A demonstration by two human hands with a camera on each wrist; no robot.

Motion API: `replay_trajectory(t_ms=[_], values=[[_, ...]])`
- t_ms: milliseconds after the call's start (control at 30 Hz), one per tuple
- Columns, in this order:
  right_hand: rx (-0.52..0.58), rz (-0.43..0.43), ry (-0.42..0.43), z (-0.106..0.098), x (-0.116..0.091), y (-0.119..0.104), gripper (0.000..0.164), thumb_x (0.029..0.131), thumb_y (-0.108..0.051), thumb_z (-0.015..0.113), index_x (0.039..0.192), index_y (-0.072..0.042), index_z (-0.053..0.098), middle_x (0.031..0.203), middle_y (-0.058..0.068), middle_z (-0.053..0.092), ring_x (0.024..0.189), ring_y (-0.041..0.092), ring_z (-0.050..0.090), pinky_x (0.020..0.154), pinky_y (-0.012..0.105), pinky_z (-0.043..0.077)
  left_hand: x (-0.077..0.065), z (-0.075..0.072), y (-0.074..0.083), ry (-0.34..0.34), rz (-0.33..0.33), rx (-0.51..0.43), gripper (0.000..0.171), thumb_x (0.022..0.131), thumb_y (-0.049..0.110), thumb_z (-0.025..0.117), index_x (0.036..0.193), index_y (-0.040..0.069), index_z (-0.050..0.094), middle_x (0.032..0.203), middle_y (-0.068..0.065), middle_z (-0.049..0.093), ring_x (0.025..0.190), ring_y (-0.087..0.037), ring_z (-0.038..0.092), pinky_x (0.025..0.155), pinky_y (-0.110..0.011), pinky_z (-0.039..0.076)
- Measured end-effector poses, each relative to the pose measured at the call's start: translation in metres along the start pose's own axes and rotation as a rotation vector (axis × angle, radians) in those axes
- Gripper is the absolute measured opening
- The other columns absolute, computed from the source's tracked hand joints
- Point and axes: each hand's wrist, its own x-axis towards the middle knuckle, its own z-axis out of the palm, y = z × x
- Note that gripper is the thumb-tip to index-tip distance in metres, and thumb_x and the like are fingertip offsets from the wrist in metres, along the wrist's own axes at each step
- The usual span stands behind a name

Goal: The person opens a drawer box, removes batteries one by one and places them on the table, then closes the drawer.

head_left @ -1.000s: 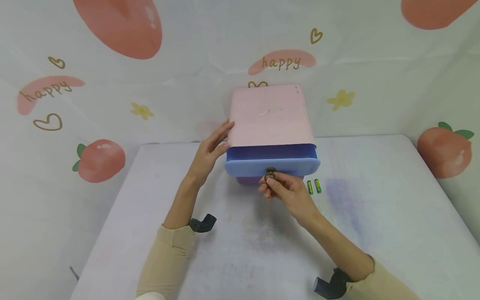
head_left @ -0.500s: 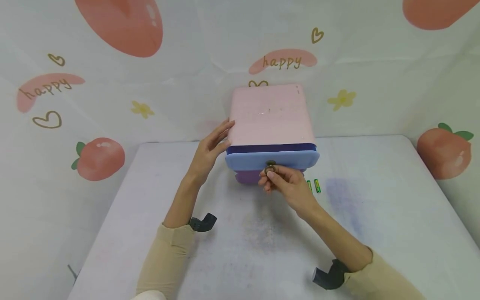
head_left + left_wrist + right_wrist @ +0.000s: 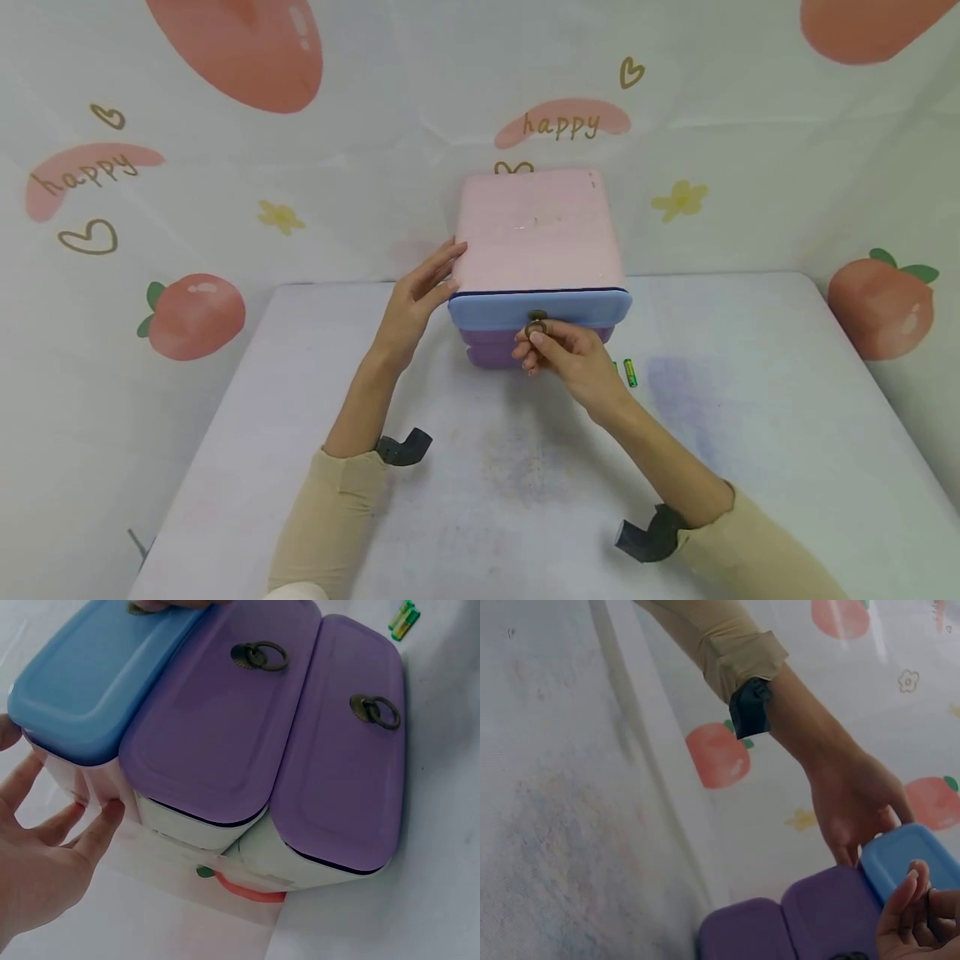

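Note:
A small drawer cabinet with a pink top stands on the table against the backdrop. Its top drawer is blue, pushed in nearly flush, with a thin dark gap along the upper edge. My right hand pinches the brass ring pull on that drawer's front between thumb and fingers. My left hand rests against the cabinet's left side, fingers extended. In the left wrist view, two purple drawers with ring pulls of their own sit below the blue one, both pushed in.
Two green batteries lie on the table right of the cabinet, one partly hidden behind my right hand. A white cloth with printed fruit hangs behind the table. Black wrist mounts stick out from both forearms.
The blue drawer has slid back into the cabinet, its opening shrinking to a thin gap. My right hand moved inward with the ring; my left hand stayed at the side.

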Motion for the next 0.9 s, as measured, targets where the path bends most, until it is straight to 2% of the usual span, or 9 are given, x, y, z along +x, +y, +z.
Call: replay_trajectory(t_ms=[200, 333, 500, 733, 900], values=[[0.014, 0.017, -0.004, 0.001, 0.0041, 0.0002, 0.03, 0.103, -0.013, 0.054, 0.114, 0.014, 0.061, 0.091, 0.004, 0.07, 0.08, 0.013, 0.064, 0.078, 0.027, 0.057, -0.0028, 0.0015, -0.0018, 0.035, 0.013, -0.004, 0.043, 0.104, 0.022, 0.052, 0.147, 0.016, 0.051, 0.158, 0.009, 0.035, 0.143, -0.017, 0.036, 0.114, -0.043, 0.035], [0.021, 0.031, 0.009, -0.0003, 0.0046, 0.0005, 0.031, 0.104, -0.013, 0.054, 0.115, 0.015, 0.06, 0.092, 0.006, 0.07, 0.08, 0.013, 0.065, 0.077, 0.026, 0.057, -0.0029, 0.0043, -0.0021, 0.026, 0.031, -0.011, 0.044, 0.105, 0.026, 0.049, 0.147, 0.014, 0.05, 0.158, 0.007, 0.035, 0.144, -0.017, 0.035, 0.113, -0.045, 0.036], [0.023, 0.032, 0.016, -0.0031, 0.0059, 0.0013, 0.033, 0.104, -0.015, 0.054, 0.116, 0.016, 0.059, 0.094, 0.008, 0.07, 0.081, 0.014, 0.065, 0.077, 0.026, 0.057, -0.0025, 0.0064, -0.0018, 0.019, 0.036, 0.017, 0.043, 0.106, 0.028, 0.047, 0.148, 0.018, 0.05, 0.158, 0.009, 0.034, 0.144, -0.015, 0.035, 0.113, -0.044, 0.037], [0.025, 0.025, 0.002, -0.0041, 0.009, 0.0025, 0.033, 0.104, -0.017, 0.054, 0.117, 0.012, 0.061, 0.094, 0.005, 0.07, 0.083, 0.018, 0.066, 0.079, 0.028, 0.057, -0.005, 0.0062, -0.0019, 0.008, 0.024, 0.012, 0.048, 0.102, 0.022, 0.054, 0.149, 0.02, 0.047, 0.159, 0.01, 0.032, 0.144, -0.017, 0.033, 0.117, -0.043, 0.029], [0.029, 0.03, 0.013, -0.0054, 0.01, 0.0031, 0.034, 0.103, -0.017, 0.056, 0.118, 0.013, 0.062, 0.093, 0.005, 0.071, 0.082, 0.021, 0.066, 0.078, 0.027, 0.057, -0.0046, 0.007, -0.0019, 0.002, 0.015, 0.005, 0.05, 0.1, 0.023, 0.058, 0.149, 0.023, 0.048, 0.159, 0.012, 0.032, 0.143, -0.017, 0.036, 0.116, -0.046, 0.031]])
